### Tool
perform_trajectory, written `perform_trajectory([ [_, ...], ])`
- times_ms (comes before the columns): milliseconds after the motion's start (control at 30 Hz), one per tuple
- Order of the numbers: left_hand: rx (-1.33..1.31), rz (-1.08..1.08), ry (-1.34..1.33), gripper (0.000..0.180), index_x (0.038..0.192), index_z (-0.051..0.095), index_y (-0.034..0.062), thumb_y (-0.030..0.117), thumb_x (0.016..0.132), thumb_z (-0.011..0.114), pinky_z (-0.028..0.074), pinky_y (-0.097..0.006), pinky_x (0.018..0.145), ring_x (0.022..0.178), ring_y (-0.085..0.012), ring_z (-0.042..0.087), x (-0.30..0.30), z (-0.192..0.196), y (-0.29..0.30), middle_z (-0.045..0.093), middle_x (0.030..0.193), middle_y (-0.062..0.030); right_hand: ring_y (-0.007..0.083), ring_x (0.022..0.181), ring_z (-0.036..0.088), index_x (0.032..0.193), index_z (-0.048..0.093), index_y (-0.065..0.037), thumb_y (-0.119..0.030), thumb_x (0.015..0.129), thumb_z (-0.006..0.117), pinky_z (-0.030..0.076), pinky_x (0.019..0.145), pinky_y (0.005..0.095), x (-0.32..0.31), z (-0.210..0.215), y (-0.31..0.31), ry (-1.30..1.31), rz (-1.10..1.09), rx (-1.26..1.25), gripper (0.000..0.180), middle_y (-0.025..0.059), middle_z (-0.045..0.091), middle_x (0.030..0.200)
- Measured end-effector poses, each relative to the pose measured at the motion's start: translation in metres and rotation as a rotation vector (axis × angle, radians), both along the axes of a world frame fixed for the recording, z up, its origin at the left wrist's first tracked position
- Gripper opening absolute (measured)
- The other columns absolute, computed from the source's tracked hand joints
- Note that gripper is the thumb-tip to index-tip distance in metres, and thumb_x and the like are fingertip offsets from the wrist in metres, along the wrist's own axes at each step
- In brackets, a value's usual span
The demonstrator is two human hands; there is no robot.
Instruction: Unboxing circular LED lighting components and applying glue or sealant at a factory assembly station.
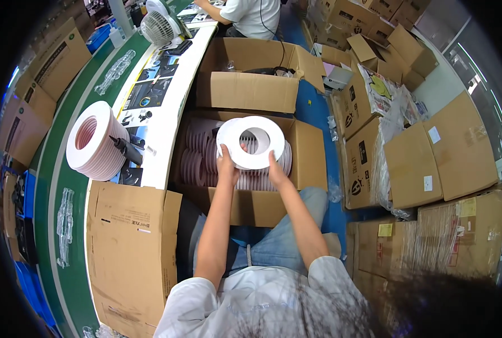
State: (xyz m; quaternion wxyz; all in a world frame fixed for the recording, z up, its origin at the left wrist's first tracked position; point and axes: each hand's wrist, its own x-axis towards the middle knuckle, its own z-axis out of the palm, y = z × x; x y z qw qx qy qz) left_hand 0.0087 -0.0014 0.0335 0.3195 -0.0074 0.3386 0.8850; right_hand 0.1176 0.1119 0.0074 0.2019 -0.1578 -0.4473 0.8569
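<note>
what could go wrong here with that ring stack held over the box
1. Both hands, left hand and right hand, grip the white ring stack only at its lower edge, so loose rings could fan out and drop into the open carton.
2. The tall ring stack on the bench leans on its side by the black tool; a bump might roll it.

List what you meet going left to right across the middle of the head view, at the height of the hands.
Stack of white rings on the bench → left hand → right hand → wrapped cardboard boxes.
</note>
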Motion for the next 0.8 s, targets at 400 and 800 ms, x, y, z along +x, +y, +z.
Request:
perform_trajectory([
  [400, -0.066, -0.365, 0.218, 0.027, 0.103, 0.058, -0.0003, 0.01, 0.079, 0.066, 0.053, -0.035, 0.068, 0.073, -0.0212, 0.065, 0.023, 0.06, -0.006, 0.063, 0.079, -0.0089, 0.0251, 0.097, 0.059, 0.118, 0.046, -0.005, -0.016, 0.084, 0.062, 0.05, 0.081, 0.0413, 0.011, 0.023, 0.021, -0.024, -0.253, -0.11, 0.04, 0.0134, 0.058, 0.107],
  [800, -1.171, 0.536, 1.481, 0.032, 0.087, 0.049, 0.002, 0.018, 0.064, 0.065, 0.048, -0.045, 0.064, 0.071, -0.0395, 0.059, -0.071, 0.301, -0.063, 0.06, 0.072, -0.0209, 0.0241, 0.111, 0.05, 0.13, 0.037, -0.004, -0.016, 0.087, 0.057, 0.045, 0.088, 0.0393, -0.068, 0.2, -0.089, 0.383, -0.293, -0.197, 0.049, 0.0148, 0.047, 0.123],
])
